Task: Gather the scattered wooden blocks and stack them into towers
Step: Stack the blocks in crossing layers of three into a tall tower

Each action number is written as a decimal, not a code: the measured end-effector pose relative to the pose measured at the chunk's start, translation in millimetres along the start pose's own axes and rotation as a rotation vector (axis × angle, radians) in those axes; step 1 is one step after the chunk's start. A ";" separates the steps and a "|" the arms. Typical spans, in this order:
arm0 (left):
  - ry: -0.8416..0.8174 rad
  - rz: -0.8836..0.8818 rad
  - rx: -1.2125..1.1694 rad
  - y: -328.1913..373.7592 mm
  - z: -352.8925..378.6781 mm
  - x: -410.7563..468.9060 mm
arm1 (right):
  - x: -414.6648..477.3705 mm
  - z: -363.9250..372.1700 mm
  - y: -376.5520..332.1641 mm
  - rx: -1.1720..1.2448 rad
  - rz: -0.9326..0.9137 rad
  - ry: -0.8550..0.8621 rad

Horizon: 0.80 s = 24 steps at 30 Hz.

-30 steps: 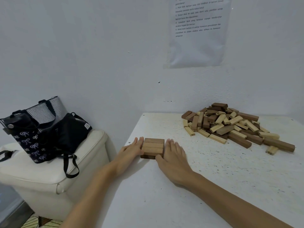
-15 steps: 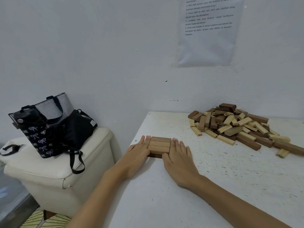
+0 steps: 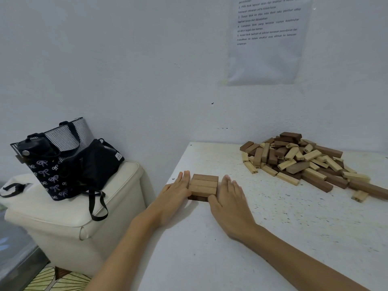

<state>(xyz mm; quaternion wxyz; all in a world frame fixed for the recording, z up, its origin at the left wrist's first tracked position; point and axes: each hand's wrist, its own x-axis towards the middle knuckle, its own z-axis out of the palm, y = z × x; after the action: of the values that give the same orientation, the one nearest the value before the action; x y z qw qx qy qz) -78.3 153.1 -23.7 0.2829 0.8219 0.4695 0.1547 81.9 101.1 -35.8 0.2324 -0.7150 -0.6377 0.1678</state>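
A low stack of wooden blocks (image 3: 203, 186) sits near the left edge of the white table (image 3: 262, 238): three light brown blocks lie side by side on a darker layer beneath. My left hand (image 3: 175, 191) lies flat with straight fingers pressed against the stack's left side. My right hand (image 3: 230, 195) lies flat against its right side, thumb at the near corner. A big heap of loose light and dark blocks (image 3: 304, 160) lies at the table's far right by the wall.
Left of the table stands a cream padded stool (image 3: 73, 217) carrying a dark bow-print bag (image 3: 52, 164) and a black pouch (image 3: 98, 160). A printed sheet (image 3: 266, 38) hangs on the white wall behind the table.
Both hands stay pressed flat against the small stack. The view has shifted slightly, so everything sits a little further right and lower in frame.
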 end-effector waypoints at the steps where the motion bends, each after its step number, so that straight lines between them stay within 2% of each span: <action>1: 0.018 -0.018 -0.091 2.9 -0.5 -0.4 | -1.0 -2.6 0.7 0.047 0.009 0.011; 5: 0.150 0.009 -0.385 8.5 -3.1 -2.7 | -7.5 -15.9 11.8 0.136 0.000 -0.017; 7: 0.199 0.068 -0.429 7.9 -4.3 -3.9 | -13.2 -26.5 20.4 0.194 -0.029 -0.017; 10: 0.184 0.144 -0.298 18.3 -0.4 -1.2 | -20.9 -48.1 36.7 0.198 -0.087 0.014; 13: 0.113 0.241 -0.303 48.2 10.5 1.2 | -24.9 -73.7 57.6 0.128 -0.133 0.067; 15: 0.115 0.290 -0.214 70.2 19.4 4.5 | -26.6 -91.3 72.8 0.094 -0.145 0.103; 18: 0.105 0.317 -0.005 92.1 34.6 17.2 | -25.9 -114.3 100.4 0.045 -0.125 0.140; 21: 0.042 0.408 0.009 113.4 52.2 35.7 | -21.6 -130.0 132.7 0.055 -0.091 0.214; 24: 0.104 0.482 0.083 128.3 71.3 61.4 | -21.2 -140.2 160.5 0.144 -0.030 0.298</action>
<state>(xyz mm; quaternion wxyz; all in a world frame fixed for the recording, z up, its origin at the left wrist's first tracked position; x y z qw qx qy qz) 78.0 131.9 -2.6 0.1793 0.9121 0.2795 0.2402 288.2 50.8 -7.5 0.3775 -0.7038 -0.5932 0.1015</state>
